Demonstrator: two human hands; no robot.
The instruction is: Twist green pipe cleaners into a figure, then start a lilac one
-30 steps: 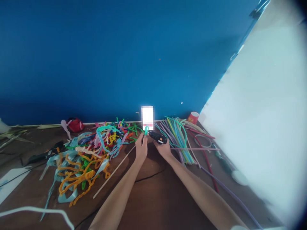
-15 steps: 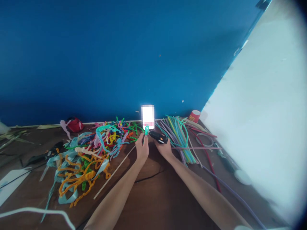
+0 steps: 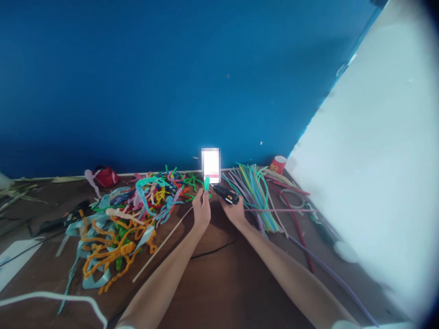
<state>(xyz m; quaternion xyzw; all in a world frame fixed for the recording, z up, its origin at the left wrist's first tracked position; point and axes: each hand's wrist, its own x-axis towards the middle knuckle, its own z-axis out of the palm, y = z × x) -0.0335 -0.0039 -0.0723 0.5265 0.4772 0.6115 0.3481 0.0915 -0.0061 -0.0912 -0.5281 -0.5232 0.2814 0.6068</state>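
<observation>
Backed by a blue wall (image 3: pixel 154 82), bent over a brown tabletop (image 3: pixel 212 288). Holding a green loop (image 3: pixel 206 184) just left of the tip of the glue gun (image 3: pixel 226 194), clamped between the fingers of the left hand (image 3: pixel 202 211). Gripping that glue gun in the right hand (image 3: pixel 233 211), with fingers wrapped around the handle and tip aimed at the loop. Cannot tell touching from barely apart, nor make out any glue. Judged partway along: bent into shape already, with any joining not visibly finished. Facing a bright panel (image 3: pixel 210 162) beyond the glue gun, too blurred to read. Leaving straight stems (image 3: pixel 255 196) right of the glue gun, apparently unworked. Having twisted stems (image 3: pixel 126 249) tangled left of the glue gun, apparently shaped already.
</observation>
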